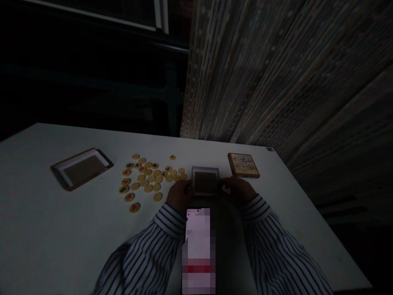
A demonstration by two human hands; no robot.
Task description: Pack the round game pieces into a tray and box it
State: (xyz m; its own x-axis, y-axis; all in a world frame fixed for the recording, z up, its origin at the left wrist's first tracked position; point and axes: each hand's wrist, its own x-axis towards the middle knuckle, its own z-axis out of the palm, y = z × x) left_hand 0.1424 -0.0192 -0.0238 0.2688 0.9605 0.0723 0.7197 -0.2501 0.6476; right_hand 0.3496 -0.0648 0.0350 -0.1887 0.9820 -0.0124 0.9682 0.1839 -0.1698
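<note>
A small open box (205, 169) with pale walls and a brown bottom sits on the white table in front of me. My left hand (180, 194) grips its left side near the close corner, fingers bent. At the right edge, my right hand (238, 191) holds the box between curled fingers and thumb. Just left of the box lie several round wooden Chinese chess pieces (151, 179), some face up with red or black characters, others showing plain faces. One red-marked piece (172, 157) lies apart towards the back. The dim light hides fingertip detail.
A larger shallow tray-like box (54, 169) rests at the left of the white table (92, 237). A printed box lid (245, 165) lies at the right. Below my hands a lit phone (198, 241) stands out, partly blurred. A patterned curtain (245, 82) hangs behind the table.
</note>
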